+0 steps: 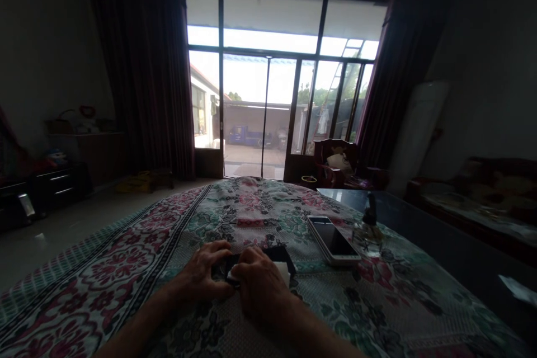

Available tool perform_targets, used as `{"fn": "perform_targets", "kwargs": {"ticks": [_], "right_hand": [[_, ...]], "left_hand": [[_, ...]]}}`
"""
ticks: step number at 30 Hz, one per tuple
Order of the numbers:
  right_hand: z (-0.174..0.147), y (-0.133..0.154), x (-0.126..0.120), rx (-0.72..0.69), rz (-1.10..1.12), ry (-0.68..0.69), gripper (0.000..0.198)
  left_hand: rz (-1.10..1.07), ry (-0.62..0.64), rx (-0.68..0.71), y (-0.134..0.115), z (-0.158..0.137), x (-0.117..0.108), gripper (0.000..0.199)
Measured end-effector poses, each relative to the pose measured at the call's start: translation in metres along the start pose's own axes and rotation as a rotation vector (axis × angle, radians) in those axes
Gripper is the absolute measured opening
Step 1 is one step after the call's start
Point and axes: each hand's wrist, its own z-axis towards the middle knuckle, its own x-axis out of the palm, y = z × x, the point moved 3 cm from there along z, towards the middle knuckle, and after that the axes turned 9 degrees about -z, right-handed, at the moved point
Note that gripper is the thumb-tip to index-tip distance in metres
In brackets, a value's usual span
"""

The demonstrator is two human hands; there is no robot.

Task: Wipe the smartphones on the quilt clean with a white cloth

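Observation:
A dark flat rectangular object [283, 254], its exact kind too dim to tell, lies on the patterned cloth in front of me. My left hand [208, 268] grips its left end, fingers along the far edge and thumb along the near one. Over its middle, my right hand [260, 278] is closed on a white cloth or tissue [283, 272], pressed against the dark surface. Part of the object is hidden beneath the right hand. To the right lies a smartphone [334, 239] with a white rim and dark screen. Beside it stands a clear glass bottle [369, 232] with a dark top.
A floral tablecloth [247, 218] covers the surface under my hands. At the right is a dark glossy tabletop [423, 229] with a pale sheet [519, 289] on it. Beyond stand a wooden armchair [335, 159], a sofa [482, 196] and glass doors [245, 117].

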Motion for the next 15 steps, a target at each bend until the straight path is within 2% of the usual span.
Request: {"fn": "perform_targets", "kwargs": {"ticks": [9, 15], "right_hand": [[0.002, -0.033, -0.015, 0.241, -0.128, -0.025, 0.029], [0.000, -0.050, -0.023, 0.383, -0.250, -0.049, 0.027]], "left_hand": [[0.003, 0.009, -0.018, -0.007, 0.000, -0.004, 0.063], [-0.002, -0.016, -0.038, -0.011, -0.001, -0.005, 0.062]]}}
